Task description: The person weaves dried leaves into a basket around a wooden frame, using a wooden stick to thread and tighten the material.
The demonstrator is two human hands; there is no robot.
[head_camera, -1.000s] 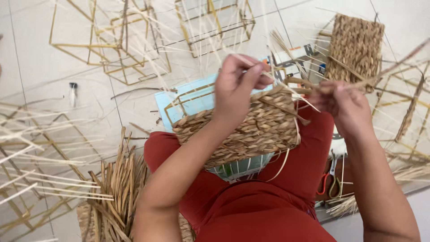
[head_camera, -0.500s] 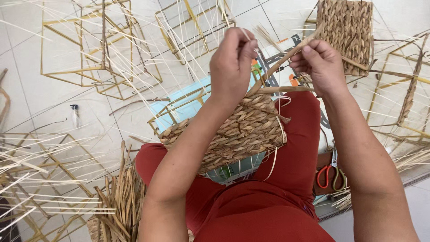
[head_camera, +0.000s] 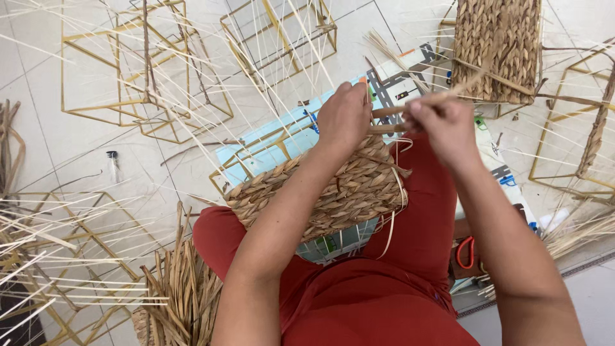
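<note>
Straw-coloured braided basket (head_camera: pixel 333 192) on lap, both hands' fingers (head_camera: pixel 419 112) pinching flat fibre strands (head_camera: pixel 448 96).

A pale tiled floor (head_camera: pixel 51 147) with thin grout lines fills the view under even light. Gold wire frames (head_camera: pixel 147 77) stand at eleven and twelve o'clock, a finished woven basket (head_camera: pixel 500 45) at one, and dried straw bundles (head_camera: pixel 179 295) at seven.
</note>
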